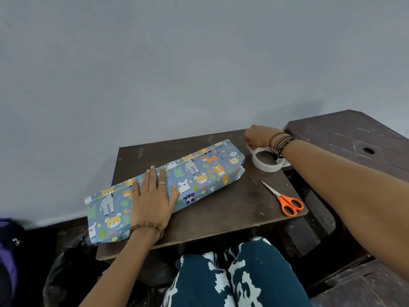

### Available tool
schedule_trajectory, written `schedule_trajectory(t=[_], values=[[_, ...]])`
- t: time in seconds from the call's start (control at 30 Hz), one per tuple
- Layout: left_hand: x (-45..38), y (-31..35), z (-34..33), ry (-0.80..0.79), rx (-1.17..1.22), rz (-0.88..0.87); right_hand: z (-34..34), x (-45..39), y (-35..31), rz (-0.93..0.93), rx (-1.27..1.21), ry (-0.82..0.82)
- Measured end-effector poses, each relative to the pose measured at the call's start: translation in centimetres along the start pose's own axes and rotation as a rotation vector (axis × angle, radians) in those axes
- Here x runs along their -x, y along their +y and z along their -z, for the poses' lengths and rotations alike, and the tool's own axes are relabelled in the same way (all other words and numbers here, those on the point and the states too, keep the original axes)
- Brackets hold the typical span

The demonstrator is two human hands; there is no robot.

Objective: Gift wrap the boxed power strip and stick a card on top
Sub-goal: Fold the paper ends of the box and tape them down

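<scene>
The long box (199, 173), wrapped in blue paper printed with cartoon animals, lies diagonally across a small dark wooden board (232, 209). My left hand (152, 196) presses flat on its top, fingers straight, near the paper's seam. The box's right end looks folded in; its left end paper stands open past the board's edge. My right hand (260, 136) reaches to the far right corner and pinches the rim of a clear tape roll (267, 161) lying on the board. No card is visible.
Orange-handled scissors (285, 201) lie on the board's right side, blades pointing to the far left. A dark brown plastic stool (354, 138) stands to the right. A grey wall rises behind. My patterned trouser knees (232, 280) sit under the board's front edge.
</scene>
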State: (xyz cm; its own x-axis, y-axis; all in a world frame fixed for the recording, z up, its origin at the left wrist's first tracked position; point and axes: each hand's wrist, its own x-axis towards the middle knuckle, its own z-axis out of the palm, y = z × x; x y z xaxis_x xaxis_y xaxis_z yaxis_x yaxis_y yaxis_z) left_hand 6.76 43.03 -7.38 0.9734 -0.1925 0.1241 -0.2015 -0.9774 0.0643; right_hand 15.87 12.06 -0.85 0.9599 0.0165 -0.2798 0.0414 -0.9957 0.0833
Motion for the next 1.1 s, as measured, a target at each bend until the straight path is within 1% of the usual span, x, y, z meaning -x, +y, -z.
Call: schedule_trajectory(t=[0.13, 0.3, 0.37, 0.47, 0.57, 0.67, 0.77, 0.83, 0.9, 1.1], values=[[0.0, 0.0, 0.2, -0.010, 0.017, 0.002, -0.5, -0.1, -0.3, 0.041, 0.080, 0.056], [0.0, 0.1, 0.4, -0.018, 0.014, 0.007, -0.5, -0.8, 0.2, 0.060, -0.018, 0.105], [0.0, 0.1, 0.4, -0.017, 0.037, 0.018, -0.4, -1.2, 0.5, 0.013, -0.150, 0.151], [0.1, 0.1, 0.3, -0.020, 0.069, 0.034, 0.5, -1.4, -0.3, -0.027, -0.452, 0.282], [0.1, 0.3, 0.5, -0.017, 0.066, 0.028, 2.0, -0.3, -4.0, 0.057, -0.700, 0.407], [0.1, 0.4, 0.5, -0.011, 0.053, 0.019, 2.5, 1.1, -9.5, 0.214, -0.840, 0.410], [0.1, 0.3, 0.5, 0.006, 0.065, 0.031, 1.2, 1.9, -14.7, 0.363, -0.855, 0.424], [0.0, 0.2, 0.4, 0.051, 0.069, 0.036, -0.2, 2.2, -17.0, 0.417, -0.830, 0.410], [-0.1, 0.1, 0.1, 0.097, 0.052, 0.023, -1.3, 2.3, -18.0, 0.428, -0.806, 0.403], [-0.1, 0.1, -0.2, 0.149, 0.011, -0.006, -2.8, 2.3, -18.0, 0.410, -0.743, 0.419]])
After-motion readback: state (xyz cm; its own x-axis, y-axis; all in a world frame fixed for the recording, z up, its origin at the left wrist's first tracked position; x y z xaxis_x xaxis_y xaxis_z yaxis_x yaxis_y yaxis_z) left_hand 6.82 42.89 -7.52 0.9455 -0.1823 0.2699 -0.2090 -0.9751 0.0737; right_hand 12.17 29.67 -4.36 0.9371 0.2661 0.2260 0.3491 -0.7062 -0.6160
